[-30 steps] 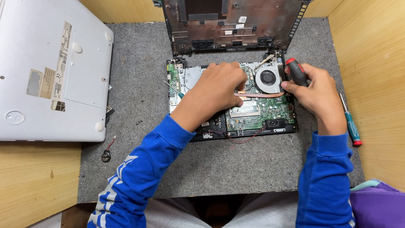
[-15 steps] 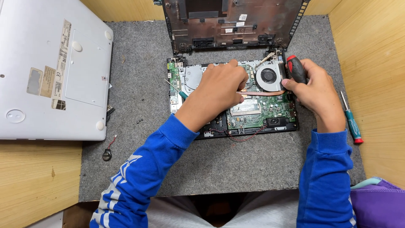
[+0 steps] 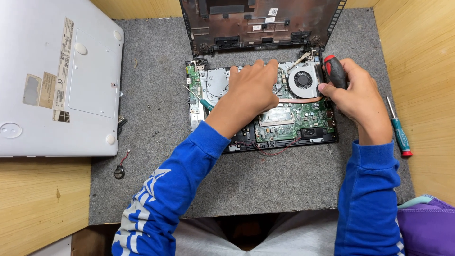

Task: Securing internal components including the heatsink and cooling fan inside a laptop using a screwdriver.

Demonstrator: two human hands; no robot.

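Head view: you look down on an opened laptop base (image 3: 284,118) lying on a grey felt mat (image 3: 156,114); every place below is given from that base.
Sleeves: both your arms, in blue, reach in from the near edge of the base.
Coin cell: a small round battery on a short lead (image 3: 119,171) lies on the mat, well to the near left of the base.
Left hand: your left hand (image 3: 251,92) lies flat on the middle of the board, fingers together and pointing to the far edge, pinching nothing that shows.
Right hand: your right hand (image 3: 353,97) sits at the right edge, fingers curled tight round a red-and-black screwdriver handle (image 3: 335,71) beside the fan (image 3: 302,79); its tip is hidden.
Spare drivers: one teal screwdriver (image 3: 399,132) lies right of the base, another (image 3: 199,97) rests on its left part.
Bottom cover: the grey cover (image 3: 57,76) lies far left, already off.
Far side: the dark lid shell (image 3: 260,23) stands open beyond the base.
Progress: by my reading the opening is done; board, fan and copper heat pipe (image 3: 298,100) are still seated, so you are mid-teardown.
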